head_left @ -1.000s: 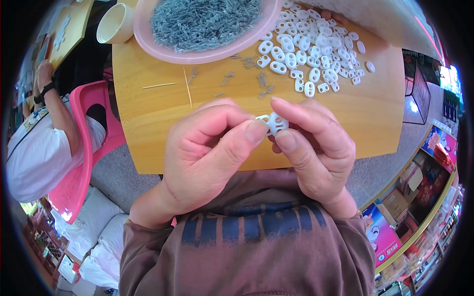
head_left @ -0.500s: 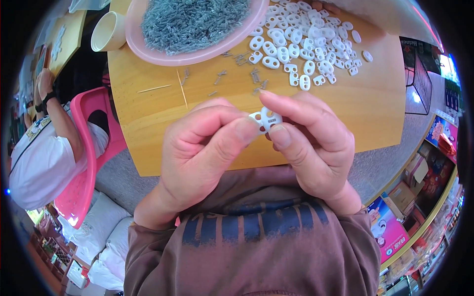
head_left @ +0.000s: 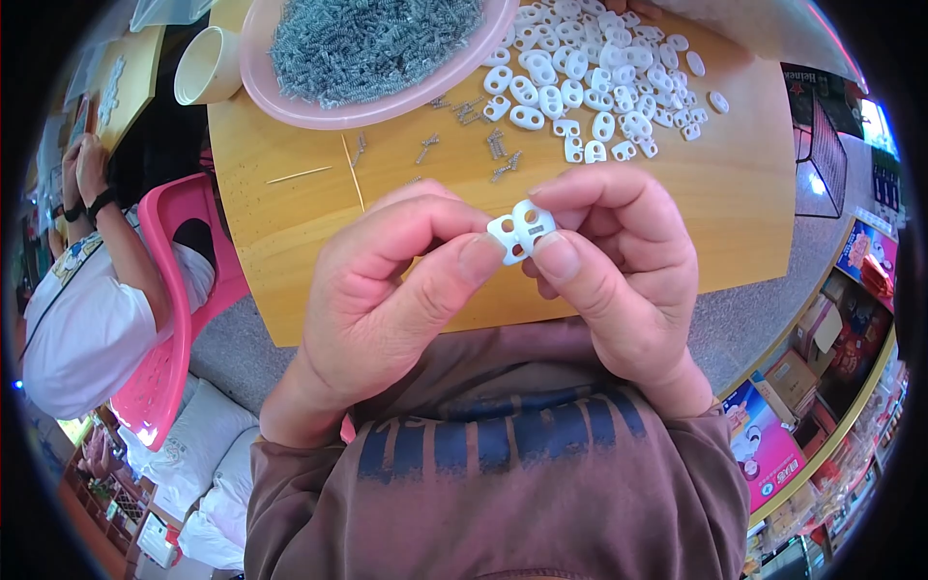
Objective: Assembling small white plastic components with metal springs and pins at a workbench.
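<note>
Above the near edge of the table, both my hands pinch small white plastic cord-lock parts that meet between my fingertips. My left hand (head_left: pixel 382 290) holds a flat two-holed inner piece (head_left: pixel 505 230) between thumb and forefinger. With thumb and forefinger, my right hand (head_left: pixel 628 275) grips a rounded oval cord-lock shell (head_left: pixel 531 217) with a hole near its top and a small dark slot. The two parts touch and partly overlap; whether a spring lies between them I cannot tell. My fingertips hide their outer edges.
A pink basin (head_left: pixel 253 92) full of small metal springs (head_left: pixel 377 48) stands at the far left, beside a cream cup (head_left: pixel 208 66). Loose springs (head_left: pixel 496 144), toothpicks (head_left: pixel 300 175) and a pile of white cord-lock parts (head_left: pixel 580 72) lie beyond my hands. A person (head_left: pixel 92 300) sits at left.
My right forefinger has shifted to the shell's upper right edge, and the shell is turned more face-on. More of both white parts shows. My left hand keeps its pinch.
</note>
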